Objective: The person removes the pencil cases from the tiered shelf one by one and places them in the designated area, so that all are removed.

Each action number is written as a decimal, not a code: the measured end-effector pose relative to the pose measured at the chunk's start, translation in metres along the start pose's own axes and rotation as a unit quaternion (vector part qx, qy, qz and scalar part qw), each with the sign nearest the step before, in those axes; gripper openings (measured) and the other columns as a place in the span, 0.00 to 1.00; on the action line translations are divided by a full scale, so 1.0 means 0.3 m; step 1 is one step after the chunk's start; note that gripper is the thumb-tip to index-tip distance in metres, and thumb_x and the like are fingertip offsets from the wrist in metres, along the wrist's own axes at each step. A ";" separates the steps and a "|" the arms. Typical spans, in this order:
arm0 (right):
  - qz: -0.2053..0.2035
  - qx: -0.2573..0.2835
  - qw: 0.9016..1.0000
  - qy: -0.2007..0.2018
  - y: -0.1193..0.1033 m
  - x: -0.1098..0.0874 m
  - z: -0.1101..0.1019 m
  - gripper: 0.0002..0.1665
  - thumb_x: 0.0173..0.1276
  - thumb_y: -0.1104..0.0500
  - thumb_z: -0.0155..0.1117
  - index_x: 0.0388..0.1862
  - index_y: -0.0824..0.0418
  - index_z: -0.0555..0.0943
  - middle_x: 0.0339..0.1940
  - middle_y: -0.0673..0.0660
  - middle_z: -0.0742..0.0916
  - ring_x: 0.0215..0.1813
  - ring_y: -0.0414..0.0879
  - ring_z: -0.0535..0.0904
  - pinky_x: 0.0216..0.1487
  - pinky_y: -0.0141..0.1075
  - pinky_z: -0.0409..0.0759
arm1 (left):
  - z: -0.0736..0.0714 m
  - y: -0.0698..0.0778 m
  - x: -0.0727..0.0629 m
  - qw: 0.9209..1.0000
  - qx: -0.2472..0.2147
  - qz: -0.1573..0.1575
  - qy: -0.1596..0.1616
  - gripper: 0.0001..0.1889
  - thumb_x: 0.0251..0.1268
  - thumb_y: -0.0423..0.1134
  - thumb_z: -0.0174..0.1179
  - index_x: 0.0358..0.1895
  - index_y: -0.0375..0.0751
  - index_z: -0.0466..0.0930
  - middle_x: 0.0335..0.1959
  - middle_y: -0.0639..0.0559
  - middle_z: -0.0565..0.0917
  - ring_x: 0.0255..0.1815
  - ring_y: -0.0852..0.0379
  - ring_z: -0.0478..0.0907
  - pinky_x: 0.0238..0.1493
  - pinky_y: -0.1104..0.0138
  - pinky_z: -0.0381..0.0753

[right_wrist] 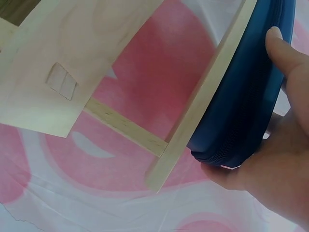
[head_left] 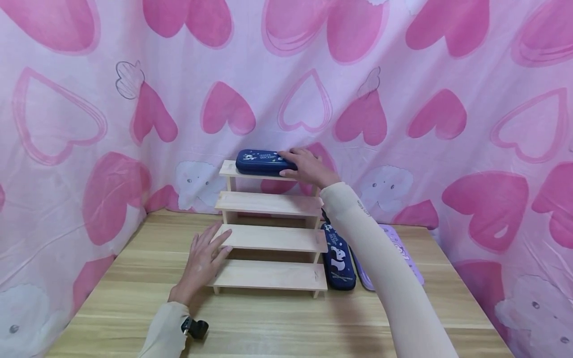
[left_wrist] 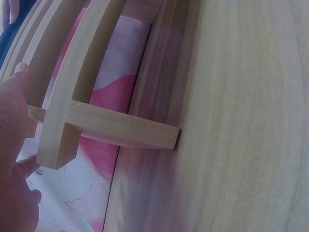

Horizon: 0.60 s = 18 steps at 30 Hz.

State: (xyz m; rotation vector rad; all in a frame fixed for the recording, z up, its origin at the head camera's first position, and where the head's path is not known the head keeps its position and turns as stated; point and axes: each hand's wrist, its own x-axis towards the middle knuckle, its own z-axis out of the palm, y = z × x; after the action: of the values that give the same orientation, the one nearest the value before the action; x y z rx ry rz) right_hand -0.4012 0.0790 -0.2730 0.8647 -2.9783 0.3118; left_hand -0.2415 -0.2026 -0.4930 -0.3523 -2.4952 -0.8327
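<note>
A dark blue zipped pencil case [head_left: 257, 162] with a cartoon print lies along the top board of a four-tier wooden display rack [head_left: 273, 237]. My right hand [head_left: 310, 168] grips the case at its right end. In the right wrist view, the thumb presses the zipped side of the pencil case [right_wrist: 236, 92], and another finger wraps its end. Down at the rack's left side, my left hand [head_left: 203, 258] has its fingers loosely spread against the ends of the lower boards. The left wrist view shows its thumb close against a board edge [left_wrist: 48, 63].
Right of the rack, a second navy pencil case [head_left: 339, 261] with a panda print lies on the wooden table [head_left: 250, 323]. Beside it are purple cases [head_left: 403, 251], partly hidden by my right sleeve. A pink heart-patterned curtain [head_left: 268, 59] hangs close behind the rack.
</note>
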 end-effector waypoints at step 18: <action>-0.014 0.008 1.000 0.002 0.013 0.004 -0.002 0.41 0.71 0.44 0.64 0.79 0.42 0.61 0.76 0.60 0.69 0.75 0.59 0.63 0.75 0.62 0.63 | 0.005 -0.001 0.004 1.000 -0.002 -0.003 -0.002 0.23 0.71 0.42 0.61 0.68 0.47 0.75 0.77 0.40 0.64 0.77 0.37 0.59 0.74 0.30 0.45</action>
State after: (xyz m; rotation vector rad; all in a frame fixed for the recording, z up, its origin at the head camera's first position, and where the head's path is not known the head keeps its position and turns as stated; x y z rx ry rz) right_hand -0.4044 0.0818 -0.2732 0.9059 -2.9618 0.3350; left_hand -0.2431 -0.2020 -0.4935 -0.3494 -2.4995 -0.8406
